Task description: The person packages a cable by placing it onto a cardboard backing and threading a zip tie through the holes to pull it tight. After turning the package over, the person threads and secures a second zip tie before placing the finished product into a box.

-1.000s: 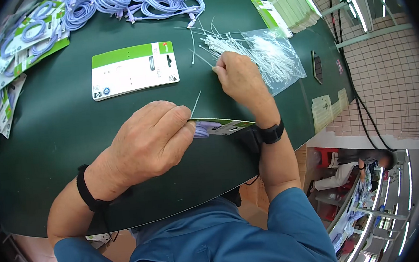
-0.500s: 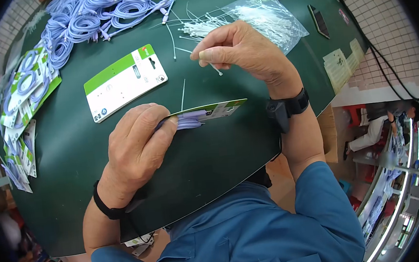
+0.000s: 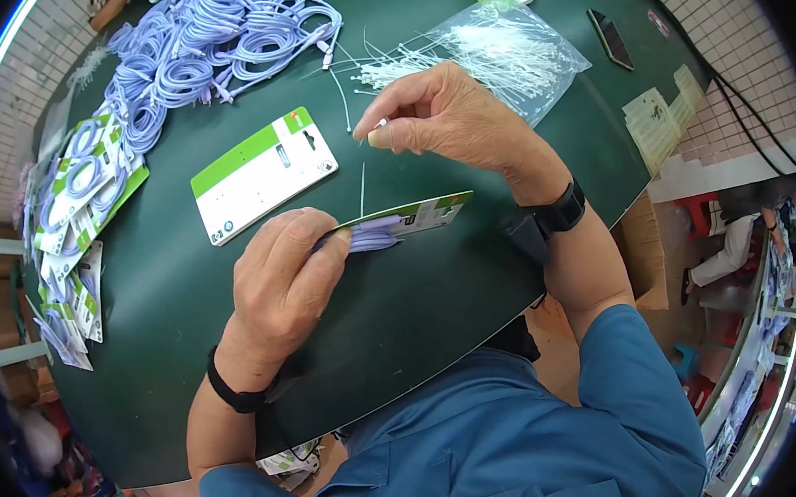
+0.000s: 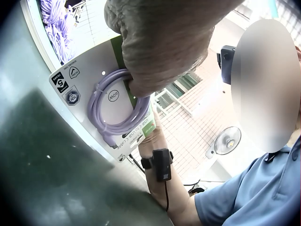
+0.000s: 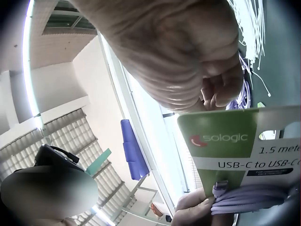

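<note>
My left hand [image 3: 283,276] grips a white-and-green packaging card [image 3: 437,212] at its left end, thumb over the front. A coiled lilac USB-C cable [image 3: 374,235] lies against that card; the left wrist view shows the coil [image 4: 92,110] on the printed face. A thin white cable tie [image 3: 363,190] sticks up behind the card's top edge. Above and to the right, my right hand [image 3: 453,121] pinches another white cable tie [image 3: 382,123] between thumb and index finger, most of it hidden. In the right wrist view the card [image 5: 225,134] stands below the right hand.
A flat card [image 3: 262,180] lies beyond my left hand. Loose cable ties spill from a clear bag [image 3: 533,60] behind my right hand. Lilac cables [image 3: 214,43] are heaped at the back, with carded cables [image 3: 86,203] at left and a phone [image 3: 611,38] at right.
My right hand has come away from the pile of cable ties with one tie, whose head now shows at the thumb tip. My left hand keeps holding the card; the head view has shifted.
</note>
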The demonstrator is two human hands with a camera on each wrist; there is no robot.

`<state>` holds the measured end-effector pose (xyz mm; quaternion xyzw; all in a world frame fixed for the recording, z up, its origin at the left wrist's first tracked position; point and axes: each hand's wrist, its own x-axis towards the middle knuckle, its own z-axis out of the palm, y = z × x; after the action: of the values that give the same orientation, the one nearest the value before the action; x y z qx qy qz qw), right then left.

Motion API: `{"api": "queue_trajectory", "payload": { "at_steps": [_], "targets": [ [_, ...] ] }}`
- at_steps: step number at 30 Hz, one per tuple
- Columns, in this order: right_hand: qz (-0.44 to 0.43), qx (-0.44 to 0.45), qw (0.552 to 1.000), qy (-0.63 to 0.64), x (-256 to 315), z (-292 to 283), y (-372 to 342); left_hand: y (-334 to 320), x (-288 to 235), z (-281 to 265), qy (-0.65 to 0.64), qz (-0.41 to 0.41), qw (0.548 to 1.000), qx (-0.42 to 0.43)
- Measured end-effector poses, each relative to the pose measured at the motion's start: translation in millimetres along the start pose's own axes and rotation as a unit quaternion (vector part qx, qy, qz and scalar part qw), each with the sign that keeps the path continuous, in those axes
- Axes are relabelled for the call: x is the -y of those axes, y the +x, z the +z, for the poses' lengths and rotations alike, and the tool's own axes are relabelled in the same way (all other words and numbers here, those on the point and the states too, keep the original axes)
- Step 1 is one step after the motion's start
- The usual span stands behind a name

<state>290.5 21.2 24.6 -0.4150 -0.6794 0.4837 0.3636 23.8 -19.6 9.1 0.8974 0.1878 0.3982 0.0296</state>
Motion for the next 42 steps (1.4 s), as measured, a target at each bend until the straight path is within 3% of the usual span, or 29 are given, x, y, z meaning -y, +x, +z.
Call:
{"api": "queue_trajectory", "payload": {
  "at_steps": [5,14,42],
  "targets": [
    [-0.050,-0.065,0.996,0.041,-8.0,9.0,1.7,-0.7,-0.6,-0.4,0.000,0.003,1.000,-0.003],
    [0.029,-0.137,0.978,0.156,-30.5,28.0,10.8,-4.4,2.9,5.7,-0.014,-0.007,1.000,0.003],
    [0.056,-0.054,0.992,0.097,-42.5,46.5,11.5,-3.3,3.5,7.4,-0.003,-0.010,1.000,0.020]
  ]
}}
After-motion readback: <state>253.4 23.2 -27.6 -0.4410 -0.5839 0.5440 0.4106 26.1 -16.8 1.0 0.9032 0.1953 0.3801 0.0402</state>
